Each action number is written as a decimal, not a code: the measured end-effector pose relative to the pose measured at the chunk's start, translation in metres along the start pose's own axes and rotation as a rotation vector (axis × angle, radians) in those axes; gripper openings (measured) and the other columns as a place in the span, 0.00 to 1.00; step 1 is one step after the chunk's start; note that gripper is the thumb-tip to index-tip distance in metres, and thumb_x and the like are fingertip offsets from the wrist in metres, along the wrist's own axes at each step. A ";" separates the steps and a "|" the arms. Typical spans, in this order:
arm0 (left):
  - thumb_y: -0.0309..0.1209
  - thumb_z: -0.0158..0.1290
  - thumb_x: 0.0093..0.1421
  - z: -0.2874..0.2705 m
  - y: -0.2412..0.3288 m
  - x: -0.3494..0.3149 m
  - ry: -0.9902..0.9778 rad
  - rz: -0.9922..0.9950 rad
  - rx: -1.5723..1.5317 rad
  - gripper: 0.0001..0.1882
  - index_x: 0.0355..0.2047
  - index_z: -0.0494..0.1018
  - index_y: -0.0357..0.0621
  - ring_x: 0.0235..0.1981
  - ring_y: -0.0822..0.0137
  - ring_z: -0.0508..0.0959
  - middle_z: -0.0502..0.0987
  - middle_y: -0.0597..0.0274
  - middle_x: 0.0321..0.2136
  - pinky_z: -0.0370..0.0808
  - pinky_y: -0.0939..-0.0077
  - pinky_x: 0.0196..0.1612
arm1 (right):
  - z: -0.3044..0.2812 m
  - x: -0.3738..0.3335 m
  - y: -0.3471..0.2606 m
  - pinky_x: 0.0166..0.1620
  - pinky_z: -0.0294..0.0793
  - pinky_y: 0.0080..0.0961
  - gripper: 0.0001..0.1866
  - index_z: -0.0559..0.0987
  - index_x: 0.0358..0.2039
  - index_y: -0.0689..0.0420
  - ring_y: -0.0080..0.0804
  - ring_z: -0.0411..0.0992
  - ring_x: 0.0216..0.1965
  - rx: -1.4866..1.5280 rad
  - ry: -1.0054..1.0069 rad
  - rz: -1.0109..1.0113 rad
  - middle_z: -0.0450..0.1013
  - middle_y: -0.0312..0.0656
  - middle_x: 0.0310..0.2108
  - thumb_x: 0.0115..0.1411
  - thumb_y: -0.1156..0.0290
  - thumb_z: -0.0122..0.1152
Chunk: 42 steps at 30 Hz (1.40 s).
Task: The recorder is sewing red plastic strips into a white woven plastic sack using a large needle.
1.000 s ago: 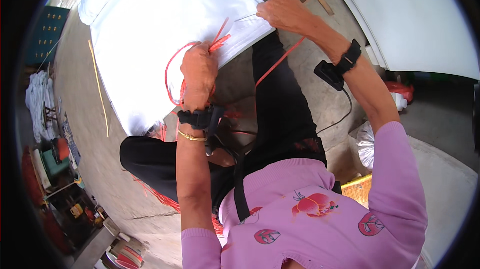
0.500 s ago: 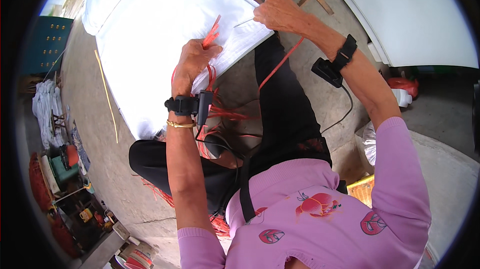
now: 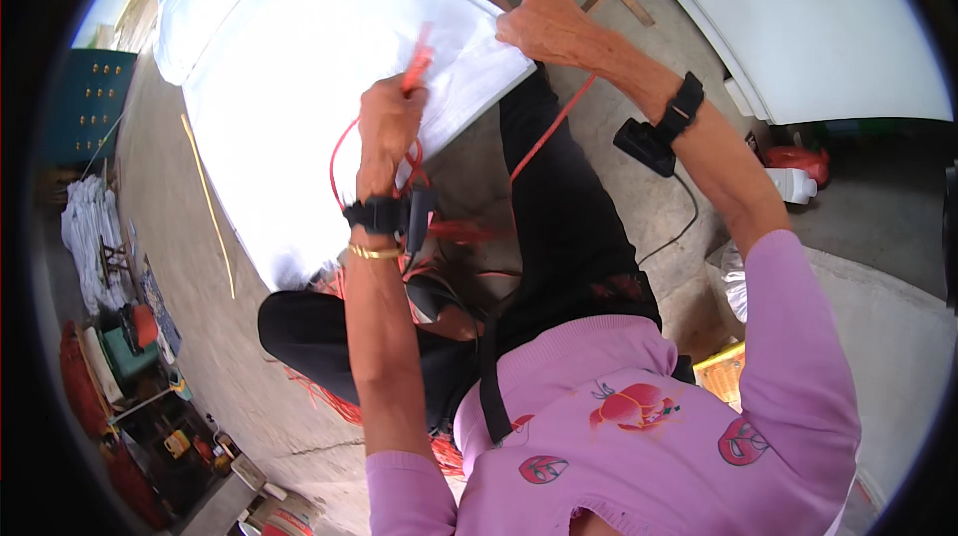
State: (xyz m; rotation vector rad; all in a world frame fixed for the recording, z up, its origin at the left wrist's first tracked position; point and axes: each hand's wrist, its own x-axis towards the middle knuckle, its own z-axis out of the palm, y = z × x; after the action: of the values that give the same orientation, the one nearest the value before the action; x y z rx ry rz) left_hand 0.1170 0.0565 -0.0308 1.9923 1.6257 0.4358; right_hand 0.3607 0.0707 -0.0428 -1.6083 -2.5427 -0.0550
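Red strands (image 3: pixel 419 69), blurrier than before, in closed left hand (image 3: pixel 391 125), right hand (image 3: pixel 554 29) closed, contents unclear

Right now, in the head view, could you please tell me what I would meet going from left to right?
Teal panel with gold dots, yellow strip, left hand holding red strands, right hand, right wrist's black strap, red plastic bundle.

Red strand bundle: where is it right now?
In the head view, upper part, left of centre: the red strand bundle sticks out past the fingers of the left hand, over the white sheeting.
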 end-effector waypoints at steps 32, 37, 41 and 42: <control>0.28 0.50 0.53 -0.018 0.060 -0.014 0.675 0.062 0.067 0.03 0.27 0.71 0.42 0.24 0.49 0.74 0.74 0.50 0.24 0.69 0.59 0.27 | -0.037 0.025 -0.052 0.30 0.70 0.39 0.08 0.76 0.28 0.55 0.48 0.71 0.25 0.370 0.645 0.342 0.69 0.45 0.27 0.45 0.70 0.58; 0.32 0.48 0.57 -0.026 0.019 -0.008 0.692 -0.128 -0.632 0.11 0.26 0.70 0.35 0.16 0.65 0.69 0.68 0.61 0.14 0.64 0.71 0.21 | -0.049 0.036 -0.098 0.29 0.69 0.38 0.06 0.75 0.28 0.55 0.45 0.71 0.24 0.635 0.658 0.202 0.71 0.45 0.19 0.46 0.72 0.57; 0.40 0.47 0.57 -0.035 0.030 -0.021 0.655 -0.226 -1.227 0.17 0.17 0.61 0.45 0.10 0.80 0.55 0.58 0.73 0.10 0.49 0.82 0.13 | -0.038 0.048 -0.129 0.28 0.69 0.38 0.06 0.74 0.30 0.56 0.44 0.72 0.22 0.745 0.532 0.125 0.72 0.45 0.17 0.48 0.72 0.56; 0.39 0.45 0.59 -0.039 0.028 -0.021 0.634 -0.238 -1.242 0.16 0.20 0.64 0.42 0.10 0.81 0.56 0.61 0.72 0.12 0.50 0.83 0.12 | -0.037 0.050 -0.136 0.28 0.69 0.38 0.07 0.74 0.30 0.56 0.45 0.72 0.22 0.805 0.488 0.156 0.72 0.45 0.17 0.49 0.72 0.55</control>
State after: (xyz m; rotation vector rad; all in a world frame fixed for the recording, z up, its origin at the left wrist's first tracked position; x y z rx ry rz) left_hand 0.1133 0.0394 0.0190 0.7297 1.2842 1.6008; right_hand 0.2208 0.0532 0.0058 -1.2457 -1.7197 0.4671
